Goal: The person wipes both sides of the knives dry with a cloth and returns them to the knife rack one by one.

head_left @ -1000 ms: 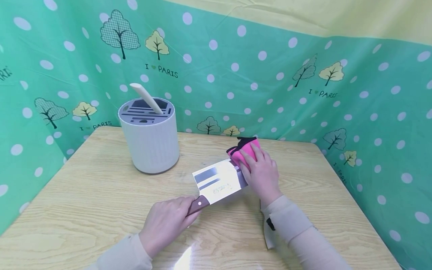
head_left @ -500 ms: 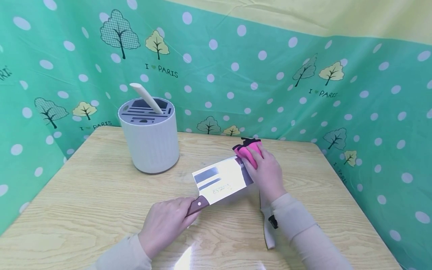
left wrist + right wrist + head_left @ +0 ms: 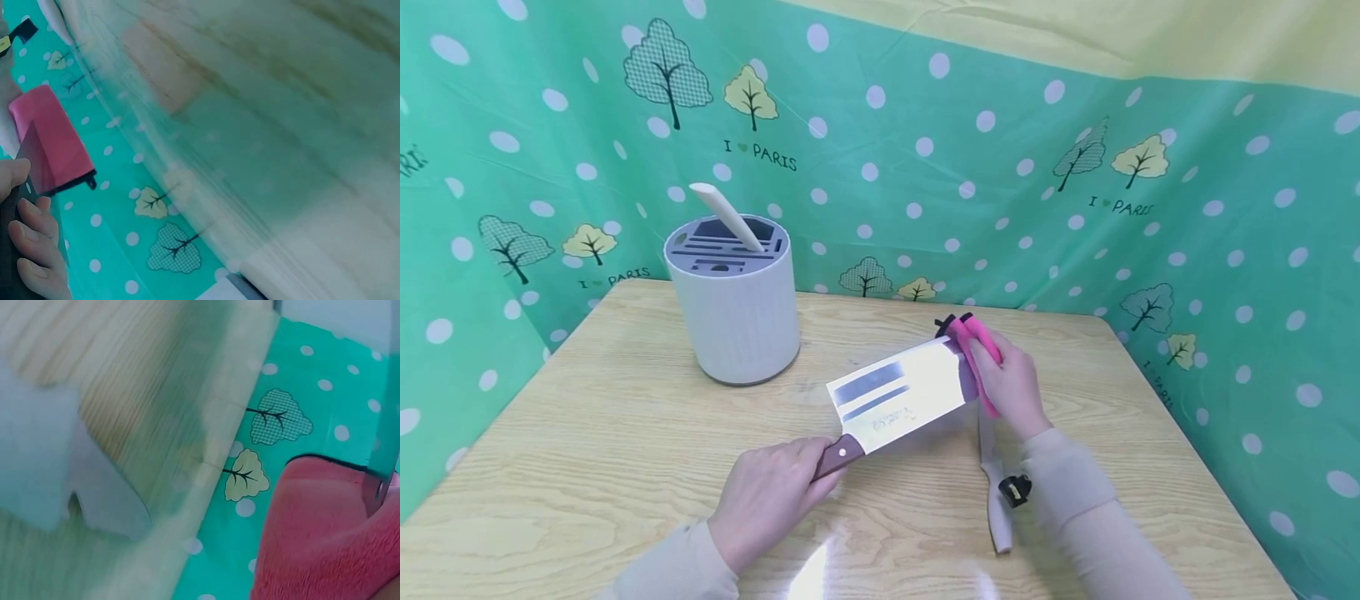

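Note:
My left hand (image 3: 775, 500) grips the dark brown handle of a cleaver (image 3: 898, 400), whose broad shiny blade points away to the right above the table. In the left wrist view, the fingers (image 3: 34, 237) curl round that handle. With my right hand (image 3: 1011, 383) I hold a pink cloth (image 3: 983, 337) with black edging, folded over the far end of the blade. The right wrist view shows the cloth (image 3: 325, 525) close up, touching the blade; the fingers are mostly out of sight there. A knife (image 3: 996, 508) with a pale handle lies near my right wrist.
A white ribbed round knife block (image 3: 737, 325) stands at the back left of the wooden table (image 3: 587, 467). One pale handle (image 3: 726, 217) leans out of its slotted grey top. A green dotted curtain (image 3: 880, 167) hangs behind. A small black object (image 3: 1017, 490) sits at my right wrist.
My right hand and the cloth have slid rightward and slightly nearer along the blade to its far end, uncovering more of it. The left hand and cleaver have stayed nearly still.

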A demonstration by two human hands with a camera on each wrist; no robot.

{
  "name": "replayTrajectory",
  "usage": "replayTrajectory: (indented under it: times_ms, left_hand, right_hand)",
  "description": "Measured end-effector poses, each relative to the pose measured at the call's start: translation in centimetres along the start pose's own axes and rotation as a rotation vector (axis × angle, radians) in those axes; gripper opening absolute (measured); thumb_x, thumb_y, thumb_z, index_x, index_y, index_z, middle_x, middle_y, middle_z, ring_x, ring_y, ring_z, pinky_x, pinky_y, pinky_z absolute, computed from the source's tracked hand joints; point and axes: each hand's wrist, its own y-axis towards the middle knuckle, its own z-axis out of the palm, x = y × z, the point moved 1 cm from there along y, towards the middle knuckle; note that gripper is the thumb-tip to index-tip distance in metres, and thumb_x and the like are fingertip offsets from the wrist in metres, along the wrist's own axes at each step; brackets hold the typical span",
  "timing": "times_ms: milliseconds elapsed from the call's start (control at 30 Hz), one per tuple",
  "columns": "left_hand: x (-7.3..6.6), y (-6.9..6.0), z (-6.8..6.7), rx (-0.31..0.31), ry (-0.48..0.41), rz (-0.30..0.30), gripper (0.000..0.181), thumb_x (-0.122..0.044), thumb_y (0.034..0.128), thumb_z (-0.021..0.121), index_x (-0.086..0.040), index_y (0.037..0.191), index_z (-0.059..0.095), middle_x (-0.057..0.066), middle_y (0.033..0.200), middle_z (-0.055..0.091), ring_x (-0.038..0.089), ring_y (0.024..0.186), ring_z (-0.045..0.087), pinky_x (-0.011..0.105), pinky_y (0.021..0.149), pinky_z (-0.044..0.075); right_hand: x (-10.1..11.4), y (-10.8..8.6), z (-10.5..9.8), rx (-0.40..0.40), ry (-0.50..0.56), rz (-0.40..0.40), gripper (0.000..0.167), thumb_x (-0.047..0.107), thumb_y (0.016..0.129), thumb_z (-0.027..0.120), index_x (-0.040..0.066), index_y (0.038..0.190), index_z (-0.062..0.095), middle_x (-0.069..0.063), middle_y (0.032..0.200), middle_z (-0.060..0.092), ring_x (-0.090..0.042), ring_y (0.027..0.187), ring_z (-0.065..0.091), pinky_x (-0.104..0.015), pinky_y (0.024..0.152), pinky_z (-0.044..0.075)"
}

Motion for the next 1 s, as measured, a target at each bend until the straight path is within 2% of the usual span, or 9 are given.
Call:
replayTrajectory:
  times_ms: [67,167,300,400,567,733,867,1000]
  left_hand:
    - [0.0,-0.1,0.0,0.002,-0.006,-0.007,0.023,-0.035,0.0791,0.075,-0.016,0.082,0.063,-0.012,0.062,0.055,0.002,0.047,0.041,0.019,0.040,0.029]
    - [0.1,-0.2,0.1,0.006,-0.010,-0.014,0.023,-0.034,0.0791,0.076,-0.015,0.083,0.063,-0.011,0.063,0.057,0.003,0.048,0.044,0.020,0.040,0.031]
    - [0.2,-0.4,0.1,0.018,-0.006,-0.027,0.024,-0.034,0.0785,0.077,-0.016,0.081,0.061,-0.010,0.063,0.057,0.004,0.047,0.044,0.021,0.040,0.031]
    - [0.4,-0.5,0.2,0.025,-0.007,-0.033,0.025,-0.035,0.0784,0.076,-0.015,0.081,0.061,-0.010,0.062,0.056,0.003,0.047,0.041,0.020,0.040,0.029]
    - [0.4,-0.6,0.1,0.021,-0.024,-0.035,0.026,-0.035,0.0796,0.075,-0.015,0.081,0.059,-0.011,0.061,0.052,0.002,0.047,0.037,0.018,0.040,0.027]
    - [0.4,-0.5,0.1,0.005,-0.050,-0.033,0.026,-0.038,0.0876,0.067,-0.014,0.083,0.059,-0.011,0.063,0.054,0.001,0.048,0.040,0.018,0.041,0.028]
    - [0.2,-0.4,-0.1,-0.006,-0.064,-0.033,0.026,-0.039,0.0907,0.064,-0.014,0.086,0.061,-0.012,0.064,0.055,0.001,0.049,0.042,0.017,0.041,0.030]
    - [0.0,-0.2,-0.3,-0.006,-0.061,-0.033,0.026,-0.038,0.0863,0.071,-0.014,0.087,0.061,-0.012,0.065,0.055,0.001,0.049,0.042,0.018,0.041,0.030]
  right_hand:
    - [-0.3,0.1,-0.2,0.004,0.121,0.070,0.048,0.048,0.100,0.051,0.022,0.140,0.056,-0.016,0.112,0.066,-0.014,0.066,0.061,-0.027,0.054,0.051]
    - [-0.7,0.2,-0.5,-0.008,0.281,0.162,0.049,0.048,0.100,0.052,0.017,0.137,0.057,-0.008,0.105,0.063,-0.004,0.064,0.060,-0.020,0.056,0.052]
    - [-1.4,0.2,-0.6,-0.003,0.510,0.298,0.051,0.049,0.100,0.051,0.019,0.141,0.053,0.008,0.096,0.062,0.001,0.073,0.063,-0.015,0.067,0.053]
    - [-1.8,0.1,-0.7,0.017,0.641,0.393,0.053,0.049,0.101,0.049,0.024,0.147,0.045,0.013,0.100,0.062,0.002,0.085,0.063,-0.015,0.075,0.053]
    - [-2.1,0.0,-0.6,0.032,0.800,0.475,0.049,0.048,0.102,0.046,0.028,0.147,0.042,0.013,0.111,0.058,0.000,0.097,0.059,-0.017,0.082,0.051]
    - [-2.2,-0.3,-0.2,0.069,1.051,0.571,0.042,0.045,0.102,0.047,0.029,0.141,0.044,0.014,0.113,0.060,-0.001,0.102,0.060,-0.017,0.087,0.050]
    - [-2.1,-0.6,0.2,0.117,1.221,0.628,0.050,0.043,0.102,0.049,0.029,0.149,0.037,0.012,0.119,0.061,-0.003,0.109,0.060,-0.019,0.094,0.050]
    - [-1.6,-0.8,0.7,0.128,1.361,0.651,0.056,0.037,0.103,0.050,0.028,0.154,0.030,0.009,0.131,0.056,-0.004,0.114,0.060,-0.020,0.099,0.048]
